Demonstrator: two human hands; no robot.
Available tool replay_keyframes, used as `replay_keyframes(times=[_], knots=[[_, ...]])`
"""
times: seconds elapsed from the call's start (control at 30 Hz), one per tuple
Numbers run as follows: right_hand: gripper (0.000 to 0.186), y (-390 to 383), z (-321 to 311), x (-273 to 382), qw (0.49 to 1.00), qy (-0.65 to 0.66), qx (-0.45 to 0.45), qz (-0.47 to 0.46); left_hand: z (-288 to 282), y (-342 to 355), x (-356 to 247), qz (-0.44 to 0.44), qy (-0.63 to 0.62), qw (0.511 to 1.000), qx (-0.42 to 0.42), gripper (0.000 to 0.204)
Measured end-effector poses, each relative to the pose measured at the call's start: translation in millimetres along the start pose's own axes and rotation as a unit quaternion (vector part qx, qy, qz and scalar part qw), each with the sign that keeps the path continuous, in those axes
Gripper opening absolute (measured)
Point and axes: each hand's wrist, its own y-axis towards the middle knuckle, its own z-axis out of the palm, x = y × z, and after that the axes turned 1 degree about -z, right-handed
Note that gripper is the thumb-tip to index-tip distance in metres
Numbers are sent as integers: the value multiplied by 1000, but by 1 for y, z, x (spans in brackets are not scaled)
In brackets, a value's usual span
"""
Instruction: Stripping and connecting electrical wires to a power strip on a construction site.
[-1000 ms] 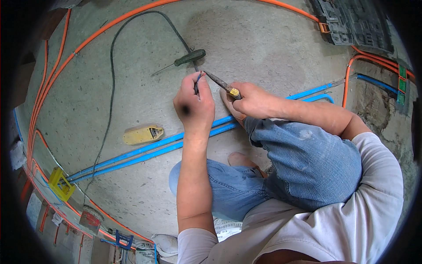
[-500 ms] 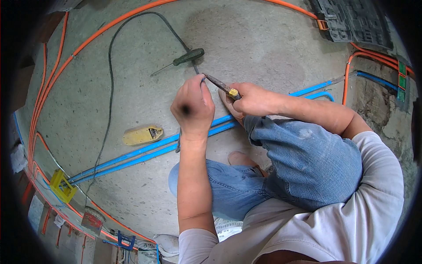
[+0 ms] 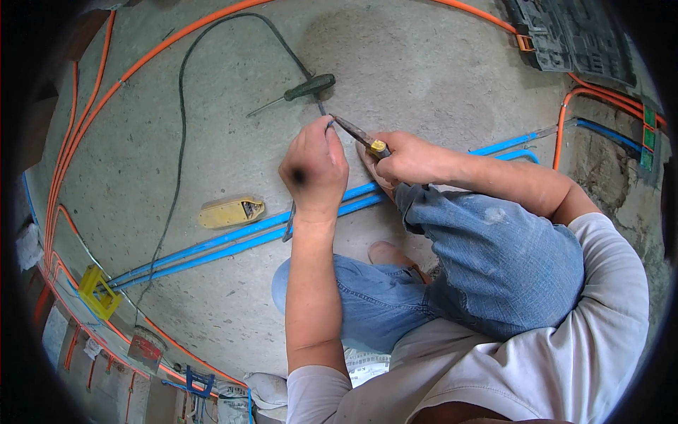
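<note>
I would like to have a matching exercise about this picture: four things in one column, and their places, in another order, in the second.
1. Screwdriver
2. Dark pointed tool
3. Black case
4. Yellow oblong thing

A. In the right hand
B. At the picture's upper right
C. Across the dark cable
D. Beside the blue pipes

Pairs: 1-C, 2-A, 3-B, 4-D

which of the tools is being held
The pliers, with the yellow patch: the right hand grips them, while the screwdriver lies on the floor.
</note>
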Motion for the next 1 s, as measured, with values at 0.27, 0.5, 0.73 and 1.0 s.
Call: replay_keyframes(times=[0.27,0.5,0.73,1.0], knots=[[14,2,-4,4,1000,21,16,11,-2,3,-2,-46,-24,999,5,15],[20,1,-5,3,997,-55,-5,-47,-6,7,2,-277,-306,908,77,14],[35,0,-1,0,963,-232,-90,-104,-18,11,-7,-430,-502,745,91,14],[30,7,2,16,952,-281,-75,-96,-33,10,4,-463,-527,706,90,14]])
